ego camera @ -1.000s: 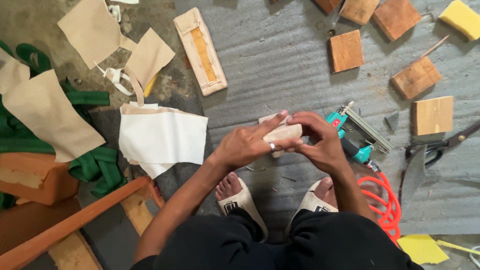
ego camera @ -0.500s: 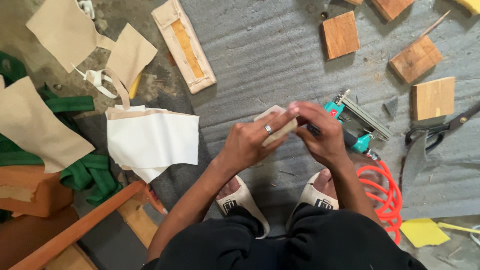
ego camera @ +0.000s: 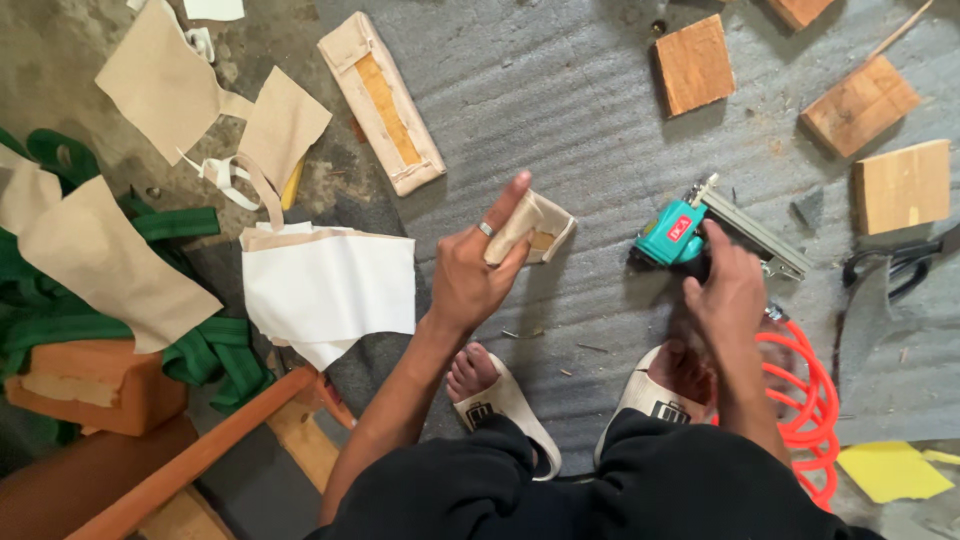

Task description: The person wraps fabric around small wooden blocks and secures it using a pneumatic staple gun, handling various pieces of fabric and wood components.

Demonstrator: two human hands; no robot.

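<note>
Left hand [ego camera: 470, 275] on wrapped block [ego camera: 535, 228]

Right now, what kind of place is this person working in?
Probably a small upholstery or furniture workshop, with work done on the floor. The right hand is on a teal staple gun, the left hand holds a fabric-wrapped block, and wooden blocks lie around.

Open grey mat [ego camera: 560, 120] lies between the long fabric-wrapped block [ego camera: 381, 102] and the wooden squares [ego camera: 695, 64], while the teal staple gun [ego camera: 715, 232], orange coiled hose [ego camera: 808, 400] and white fabric sheets [ego camera: 330, 285] crowd the near sides.
</note>
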